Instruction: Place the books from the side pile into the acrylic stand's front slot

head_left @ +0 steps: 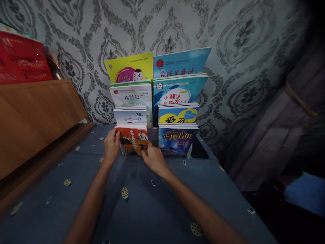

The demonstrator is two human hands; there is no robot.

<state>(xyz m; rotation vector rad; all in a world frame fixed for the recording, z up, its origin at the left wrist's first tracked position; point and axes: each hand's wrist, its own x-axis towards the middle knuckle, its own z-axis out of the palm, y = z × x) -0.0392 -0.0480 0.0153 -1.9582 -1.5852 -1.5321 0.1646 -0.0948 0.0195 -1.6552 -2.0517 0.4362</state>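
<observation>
A tiered rack of children's books stands against the patterned wall, in two columns. My left hand (112, 145) grips the left edge of the red and orange book (132, 139) in the lowest left tier. My right hand (153, 158) holds that same book at its lower right corner, fingers curled on it. Beside it on the right stands a dark blue book (175, 140). Above are a white book (130, 116), a yellow and blue book (178, 114), a white and green book (132, 96) and a yellow book (129, 68).
The rack sits on a blue cloth (142, 203) dotted with small round patches. A wooden board (33, 115) runs along the left, with a red box (21, 59) on top. A dark curtain (286, 128) hangs at the right.
</observation>
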